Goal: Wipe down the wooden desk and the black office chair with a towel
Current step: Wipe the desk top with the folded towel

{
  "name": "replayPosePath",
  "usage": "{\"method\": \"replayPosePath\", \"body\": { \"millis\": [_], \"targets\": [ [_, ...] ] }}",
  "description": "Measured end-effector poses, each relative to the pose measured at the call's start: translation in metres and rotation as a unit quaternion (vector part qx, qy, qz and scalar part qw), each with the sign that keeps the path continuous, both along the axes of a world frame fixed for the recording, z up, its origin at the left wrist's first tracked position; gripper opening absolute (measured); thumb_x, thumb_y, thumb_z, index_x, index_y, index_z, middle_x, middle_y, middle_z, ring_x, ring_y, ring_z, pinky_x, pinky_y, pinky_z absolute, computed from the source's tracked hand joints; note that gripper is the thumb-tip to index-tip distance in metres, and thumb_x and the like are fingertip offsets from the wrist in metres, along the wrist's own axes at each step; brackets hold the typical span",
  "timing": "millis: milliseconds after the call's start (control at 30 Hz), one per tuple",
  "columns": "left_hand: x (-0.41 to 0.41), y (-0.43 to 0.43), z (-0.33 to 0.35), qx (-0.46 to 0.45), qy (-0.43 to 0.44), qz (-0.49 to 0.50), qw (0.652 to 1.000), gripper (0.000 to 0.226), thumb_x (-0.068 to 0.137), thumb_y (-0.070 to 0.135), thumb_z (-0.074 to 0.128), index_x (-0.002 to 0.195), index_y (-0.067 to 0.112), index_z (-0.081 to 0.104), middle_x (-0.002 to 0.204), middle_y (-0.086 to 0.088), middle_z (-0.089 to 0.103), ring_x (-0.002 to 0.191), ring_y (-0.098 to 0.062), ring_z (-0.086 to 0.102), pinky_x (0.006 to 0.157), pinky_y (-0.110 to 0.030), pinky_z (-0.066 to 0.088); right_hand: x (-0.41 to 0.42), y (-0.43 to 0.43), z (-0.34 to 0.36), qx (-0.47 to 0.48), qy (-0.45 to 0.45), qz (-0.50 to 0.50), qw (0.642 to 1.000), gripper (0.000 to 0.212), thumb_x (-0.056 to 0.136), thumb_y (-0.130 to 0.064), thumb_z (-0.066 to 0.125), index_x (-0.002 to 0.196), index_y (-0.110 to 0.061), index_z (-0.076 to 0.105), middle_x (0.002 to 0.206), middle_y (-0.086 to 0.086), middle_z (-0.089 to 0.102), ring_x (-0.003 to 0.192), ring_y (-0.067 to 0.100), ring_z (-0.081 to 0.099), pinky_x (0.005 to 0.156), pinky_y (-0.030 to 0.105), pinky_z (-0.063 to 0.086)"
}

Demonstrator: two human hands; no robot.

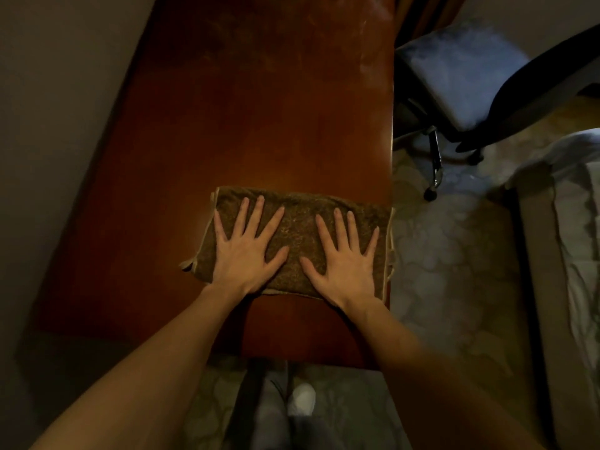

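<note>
Bare forearms [156, 362] entered from the bottom corners and reached forward over the near end of the desk [259, 108]. Below them, between the arms, grey trouser legs [276, 414] and one white shoe [302, 399] stood on the carpet [448, 254], just short of the desk's near edge. Desk: reddish-brown wood, glossy, long and narrow, running away from the camera. Its left side lay along a plain wall [48, 108], with a dark shadow line between them. Pale smears showed on the far end of the top, strongest toward the right. Towel [298, 222]: brown with a pale hem, folded to a rectangle, lying flat on the near part of the desk. Its right end reached the desk's right edge; a small hem tab stuck out at its near-left corner. Left hand [242, 254] lay palm down on the towel's left half, fingers straight and spread. Right hand [345, 261] lay the same way on the right half, fingers spread, the thumbs pointing toward each other without touching. Chair [461, 76]: beside the desk's right edge toward the far end, seat looking greyish in this light, black back to the right, wheeled base on the patterned carpet. A bed [571, 222] with pale, rumpled covers ran along the right margin, apart from the desk.
</note>
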State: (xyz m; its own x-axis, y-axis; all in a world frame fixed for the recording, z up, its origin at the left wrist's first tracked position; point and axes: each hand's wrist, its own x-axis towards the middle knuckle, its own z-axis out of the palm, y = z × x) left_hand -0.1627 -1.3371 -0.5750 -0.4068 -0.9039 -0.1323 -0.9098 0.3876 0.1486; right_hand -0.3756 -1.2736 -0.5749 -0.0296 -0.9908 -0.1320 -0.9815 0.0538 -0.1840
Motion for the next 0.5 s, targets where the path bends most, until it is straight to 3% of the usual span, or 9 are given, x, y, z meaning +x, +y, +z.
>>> {"method": "replayPosePath", "body": {
  "millis": [200, 367, 500],
  "targets": [
    [0.042, 0.053, 0.002, 0.005, -0.006, 0.015, 1.000, 0.074, 0.097, 0.074, 0.017, 0.161, 0.045, -0.005, 0.172, -0.001, -0.008, 0.158, -0.024, -0.012, 0.119, -0.068, -0.010, 0.039, 0.047, 0.003, 0.012, -0.019, 0.031, 0.999, 0.088, 0.094, -0.078, 0.027, 0.164, -0.033, 0.001, 0.172, 0.006, -0.007, 0.157, 0.030, -0.015, 0.118, 0.072, -0.009],
    [0.083, 0.087, 0.004, 0.013, -0.020, 0.051, 0.998, 0.074, 0.096, 0.075, 0.012, 0.161, 0.045, -0.005, 0.172, -0.001, -0.008, 0.158, -0.023, -0.013, 0.120, -0.067, -0.008, 0.062, 0.067, 0.013, 0.046, -0.027, 0.124, 0.991, 0.086, 0.094, -0.078, 0.026, 0.164, -0.036, -0.002, 0.172, 0.004, -0.012, 0.156, 0.028, -0.022, 0.117, 0.069, -0.015],
    [0.099, 0.104, 0.008, 0.039, -0.009, 0.092, 0.995, 0.074, 0.095, 0.076, 0.007, 0.160, 0.045, -0.010, 0.171, -0.001, -0.013, 0.157, -0.022, -0.017, 0.120, -0.068, -0.010, 0.063, 0.072, 0.022, -0.024, -0.033, 0.127, 0.991, 0.069, 0.099, -0.060, 0.038, 0.159, -0.027, 0.034, 0.168, 0.005, 0.025, 0.159, 0.027, 0.001, 0.121, 0.069, 0.001]
  ]
}}
